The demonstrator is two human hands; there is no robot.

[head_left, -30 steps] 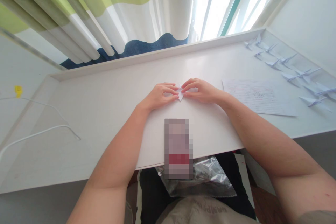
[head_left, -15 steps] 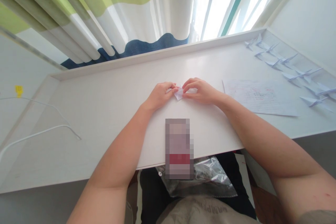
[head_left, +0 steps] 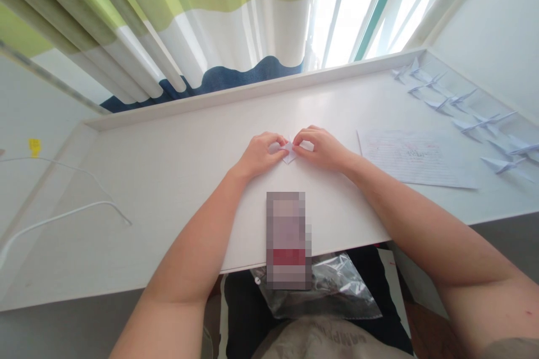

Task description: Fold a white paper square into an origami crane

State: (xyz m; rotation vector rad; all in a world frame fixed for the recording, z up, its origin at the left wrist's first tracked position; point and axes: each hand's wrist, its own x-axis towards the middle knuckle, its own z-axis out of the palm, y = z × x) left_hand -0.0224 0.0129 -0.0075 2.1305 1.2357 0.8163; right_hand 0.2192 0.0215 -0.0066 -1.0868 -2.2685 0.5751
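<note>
A small folded piece of white paper [head_left: 288, 155] lies at the middle of the white desk [head_left: 177, 190], with a point toward me. My left hand [head_left: 266, 152] pinches its left side between thumb and fingers. On the opposite side, my right hand [head_left: 316, 146] grips the paper the same way, fingers bent over its upper edge. The fingertips of both hands nearly meet and hide part of the folds. Several folded paper cranes [head_left: 475, 123] stand along the right side of the desk.
Right of my hands lies a stack of lined paper sheets [head_left: 415, 157]. A blurred-out rectangular object [head_left: 287, 235] is at the desk's front edge, above a clear plastic bag [head_left: 337, 286] on my lap. A white cable [head_left: 63, 219] curves over the left side. A raised rim [head_left: 202, 95] borders the back.
Both thumbs have shifted inward across the folded paper, which now sits straighter, its point facing me. The whole view has moved slightly.
</note>
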